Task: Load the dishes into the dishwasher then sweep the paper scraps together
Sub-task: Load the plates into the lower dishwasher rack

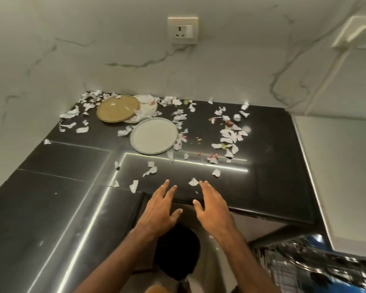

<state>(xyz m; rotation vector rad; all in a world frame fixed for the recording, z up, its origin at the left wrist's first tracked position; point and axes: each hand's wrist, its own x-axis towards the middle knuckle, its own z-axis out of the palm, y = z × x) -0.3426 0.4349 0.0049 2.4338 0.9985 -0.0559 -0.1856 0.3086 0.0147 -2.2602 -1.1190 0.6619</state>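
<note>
both hands, left hand (159, 210) and right hand (212, 209), hover empty with fingers apart over a black worktop (262, 166); paper scraps (228, 136) surround three plates (154, 135).

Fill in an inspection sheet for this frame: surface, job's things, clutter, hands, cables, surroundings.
Surface: black glossy counter, L-shaped, strewn with scraps.
Job's things: gold plate leaning on a white bowl; grey plate flat in front; paper scraps scattered, unswept; dishwasher rack at lower right, blurred.
Clutter: nothing seen beyond the scraps.
Hands: left hand and right hand open, empty, fingers spread at the counter's near edge.
Cables: white cord down the right wall.
Surroundings: marbled wall, wall socket.
</note>
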